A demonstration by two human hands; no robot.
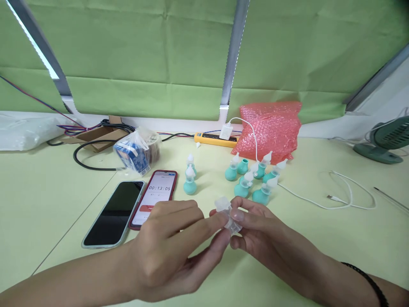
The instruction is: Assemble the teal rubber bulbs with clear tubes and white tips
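Note:
Between both hands, above the front of the table, is a small clear plastic nozzle piece (234, 227) with a whitish translucent top. My left hand (174, 243) pinches it from the left with thumb and forefinger. From the right, my right hand (258, 224) grips the same piece between thumb and fingers, which hide part of it. Beyond the hands stand two teal bulbs with white tips, the nearer one a squeeze bulb (190, 186). To their right is a group of several teal squeeze bulbs (261, 196) with translucent nozzles; one teal bulb (243, 165) there has an open neck.
Two phones lie left, a dark-screened phone (113, 215) and a red-cased phone (159, 192) showing a timer. Behind are a bagged blue package (136, 151), a yellow power strip (209, 140) and red bubble wrap (271, 128). A white cable (306, 202) and green fan (390, 136) are right.

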